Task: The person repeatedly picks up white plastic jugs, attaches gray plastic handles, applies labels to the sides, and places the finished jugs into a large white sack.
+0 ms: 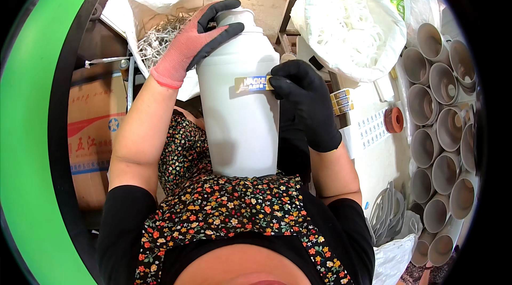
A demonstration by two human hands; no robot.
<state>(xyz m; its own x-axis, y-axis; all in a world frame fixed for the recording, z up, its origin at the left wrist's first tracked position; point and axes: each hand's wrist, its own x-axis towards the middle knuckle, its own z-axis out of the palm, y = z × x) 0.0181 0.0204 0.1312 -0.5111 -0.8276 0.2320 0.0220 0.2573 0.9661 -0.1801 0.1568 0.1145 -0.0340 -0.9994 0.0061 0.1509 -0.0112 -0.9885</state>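
A tall light-grey plastic container (240,135) stands upright against my floral apron, its narrower stepped neck at the far end. My left hand (205,34), in a pink glove with black-coated fingers, is wrapped around that neck. On the container's upper wall lies a small gold-and-blue sticker (250,84). My right hand (305,98), in a black glove, pinches the sticker's right end between thumb and forefinger. Whether the whole sticker touches the wall cannot be made out.
A sack of metal pins (154,45) sits far left, beyond a cardboard box (88,141). White plastic rings (352,23) fill another sack. On the right-hand table are more stickers (342,102), a label sheet (372,129) and a brown roll (394,119). Grey tubes (445,83) are stacked far right.
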